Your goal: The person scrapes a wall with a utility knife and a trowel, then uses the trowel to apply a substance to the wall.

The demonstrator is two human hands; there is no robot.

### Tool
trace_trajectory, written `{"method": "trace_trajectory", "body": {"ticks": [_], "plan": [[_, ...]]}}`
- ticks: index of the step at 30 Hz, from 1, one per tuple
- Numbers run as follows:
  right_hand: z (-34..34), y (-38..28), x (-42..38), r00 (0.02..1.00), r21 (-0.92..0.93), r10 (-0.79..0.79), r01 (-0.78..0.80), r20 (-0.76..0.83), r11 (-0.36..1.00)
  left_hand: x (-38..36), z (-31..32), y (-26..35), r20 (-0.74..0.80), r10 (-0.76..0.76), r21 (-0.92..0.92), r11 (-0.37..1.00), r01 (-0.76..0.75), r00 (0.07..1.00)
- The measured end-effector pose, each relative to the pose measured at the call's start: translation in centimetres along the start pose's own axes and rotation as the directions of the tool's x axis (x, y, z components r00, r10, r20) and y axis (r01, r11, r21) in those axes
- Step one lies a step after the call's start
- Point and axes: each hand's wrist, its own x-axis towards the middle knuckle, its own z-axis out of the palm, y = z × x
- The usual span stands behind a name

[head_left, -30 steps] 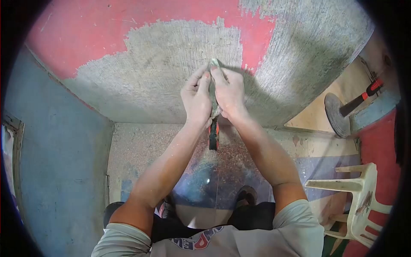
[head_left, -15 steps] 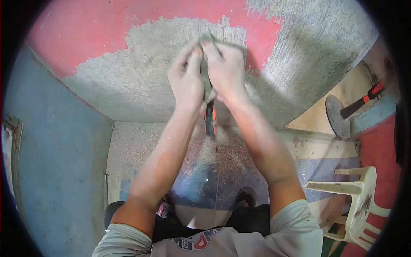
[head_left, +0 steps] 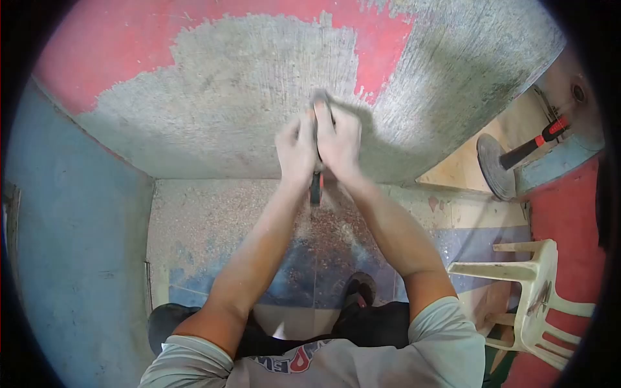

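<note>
Both hands are pressing together against the wall, closed around a scraper that is almost wholly hidden between them. The left hand is wrapping the tool from one side and the right hand from the other, fingers curled tight and blurred. Only the dark lower end of the handle is showing below the palms, with a faint touch of red; the blade end at the fingertips is smeared and hard to make out, lying against the bare grey patch where the red paint is gone.

Paint flakes and dust are lying on the floor under the hands. One dark shoe is peeking out between the forearms; the other foot is concealed. At the right, a plastic chair is being cut off by the dark rim of the view, and a red-and-black-handled tool is resting by a round dark disc, its head out of sight.
</note>
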Motion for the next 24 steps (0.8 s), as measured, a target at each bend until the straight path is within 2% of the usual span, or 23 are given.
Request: {"method": "trace_trajectory", "body": {"ticks": [3, 7, 8, 11, 12, 15, 16, 19, 21, 23, 24], "plan": [[0.0, -1.8, 2.0, 0.998, 0.034, -0.052, 0.053, -0.031, 0.998, 2.5, 0.7, 2.6, 0.019, -0.002, -0.188, 0.982, 0.006, 1.0], [1.3, 2.0, -0.7, 0.999, 0.001, -0.038, 0.038, -0.004, 0.999, 0.5, -0.3, -1.3, -0.063, 0.027, 0.124, 0.992, -0.019, 0.998], [1.4, 2.6, -1.9, 1.0, 0.032, 0.012, -0.012, 0.008, 0.999, -0.6, -0.1, -2.7, -0.095, -0.023, 0.02, 0.999, 0.025, 0.995], [1.3, 1.2, -1.5, 0.998, 0.043, 0.057, -0.058, 0.029, 0.997, -0.6, 0.0, -2.1, -0.146, 0.032, -0.036, 0.999, -0.037, 0.989], [1.5, 0.7, -0.4, 0.999, 0.023, -0.037, 0.037, 0.001, 0.999, 0.2, -0.6, -0.1, -0.11, 0.045, 0.087, 0.996, -0.036, 0.993], [1.3, -2.5, 1.9, 1.0, 0.155, 0.019, -0.021, 0.016, 0.988, 2.4, -0.3, 2.5, -0.074, 0.025, -0.146, 0.989, -0.035, 0.997], [1.3, -2.5, 1.7, 0.998, 0.128, -0.054, 0.057, -0.026, 0.99, 2.3, -0.1, 2.3, -0.082, 0.055, -0.148, 0.987, -0.067, 0.995], [1.9, 1.3, -1.2, 0.998, 0.139, 0.056, -0.058, 0.022, 0.989, 0.2, -1.0, -1.2, -0.054, 0.053, 0.039, 0.998, -0.051, 0.997], [1.2, 3.5, -4.2, 0.993, 0.251, 0.105, -0.116, 0.056, 0.961, -1.2, -0.9, -4.0, -0.04, -0.058, -0.069, 0.996, 0.055, 0.998], [0.8, 5.1, -7.5, 0.976, 0.27, 0.211, -0.217, 0.051, 0.938, -2.0, -0.7, -4.7, 0.027, -0.13, -0.149, 0.98, 0.132, 0.991], [0.0, 4.8, -8.4, 0.972, 0.344, 0.223, -0.236, 0.08, 0.909, -2.0, 0.4, -3.6, 0.029, -0.193, -0.328, 0.925, 0.191, 0.981]]}}
